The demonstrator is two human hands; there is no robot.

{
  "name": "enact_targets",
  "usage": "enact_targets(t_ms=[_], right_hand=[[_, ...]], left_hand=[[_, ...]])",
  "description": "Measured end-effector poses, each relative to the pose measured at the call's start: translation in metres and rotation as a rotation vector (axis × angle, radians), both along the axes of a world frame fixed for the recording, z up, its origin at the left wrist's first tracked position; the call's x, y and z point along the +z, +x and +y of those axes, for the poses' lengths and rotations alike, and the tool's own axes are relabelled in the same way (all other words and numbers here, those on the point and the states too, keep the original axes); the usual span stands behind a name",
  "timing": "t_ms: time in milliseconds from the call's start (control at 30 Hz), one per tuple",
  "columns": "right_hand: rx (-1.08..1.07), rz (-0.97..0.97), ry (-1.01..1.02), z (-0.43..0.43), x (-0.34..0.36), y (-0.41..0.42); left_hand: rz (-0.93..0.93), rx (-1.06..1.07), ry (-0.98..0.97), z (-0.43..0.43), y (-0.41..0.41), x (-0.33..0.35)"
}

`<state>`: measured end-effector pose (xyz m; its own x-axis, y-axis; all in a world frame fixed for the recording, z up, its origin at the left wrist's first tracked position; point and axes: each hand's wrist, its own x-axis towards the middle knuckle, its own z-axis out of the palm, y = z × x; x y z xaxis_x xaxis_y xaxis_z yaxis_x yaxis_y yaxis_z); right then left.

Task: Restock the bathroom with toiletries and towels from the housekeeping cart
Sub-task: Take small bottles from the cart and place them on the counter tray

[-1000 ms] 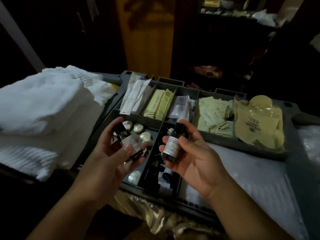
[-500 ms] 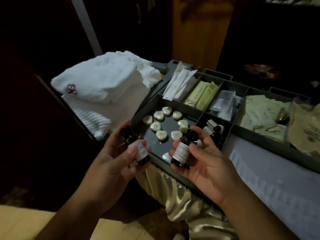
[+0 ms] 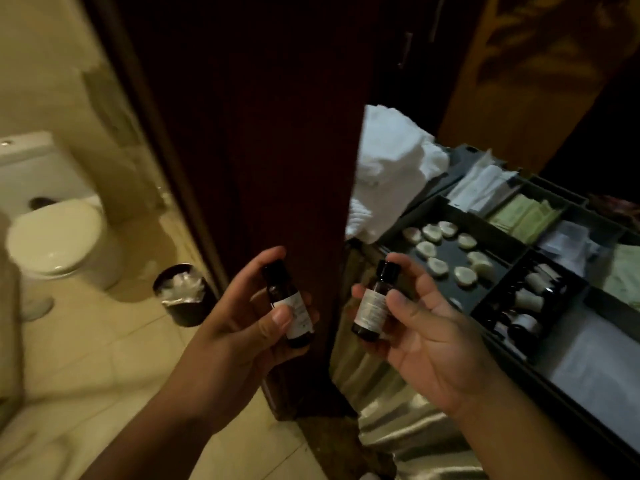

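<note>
Each hand carries one small dark toiletry bottle, apparently the load for the bathroom. The left hand (image 3: 242, 341) is curled around its bottle (image 3: 287, 296), thumb pressed on the pale label and fingers behind. This keeps the bottle upright with the cap on top. The right hand (image 3: 433, 341) cradles the second bottle (image 3: 372, 306) across its fingers, the thumb pinning the label. It is a looser grip and tilts the bottle slightly, though it looks secure enough for carrying.

Both bottles are off the housekeeping cart (image 3: 462, 159) and held in the air in front of a dark wooden panel (image 3: 259, 133). Whether it is a door or a frame is unclear.

On the cart, spare bottles (image 3: 530, 299) lie in a compartment at the near edge. Round soaps (image 3: 433, 232) are spread in the compartment just beside it, and folded white towels (image 3: 391, 161) are stacked at the far left corner. Sorting by kind probably makes picking quick.

Left of the panel, the bathroom shows a toilet (image 3: 55, 237) and a lined waste bin (image 3: 183, 296) on tiled floor. The bottles seem headed that way.
</note>
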<state>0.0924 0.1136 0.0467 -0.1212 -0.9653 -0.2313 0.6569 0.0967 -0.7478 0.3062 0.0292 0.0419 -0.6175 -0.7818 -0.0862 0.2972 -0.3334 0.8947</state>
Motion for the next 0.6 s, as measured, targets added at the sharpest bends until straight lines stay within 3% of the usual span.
enact_targets(t_ms=[433,600], right_hand=[[0.387,0.018,-0.067,-0.059,-0.011,0.231],[0.509,0.002,-0.007,-0.077,-0.019,0.325]], left_hand=[[-0.032,0.496,0.012,0.021,0.256,-0.002],[-0.020,0.619,0.021,0.040,0.345,-0.006]])
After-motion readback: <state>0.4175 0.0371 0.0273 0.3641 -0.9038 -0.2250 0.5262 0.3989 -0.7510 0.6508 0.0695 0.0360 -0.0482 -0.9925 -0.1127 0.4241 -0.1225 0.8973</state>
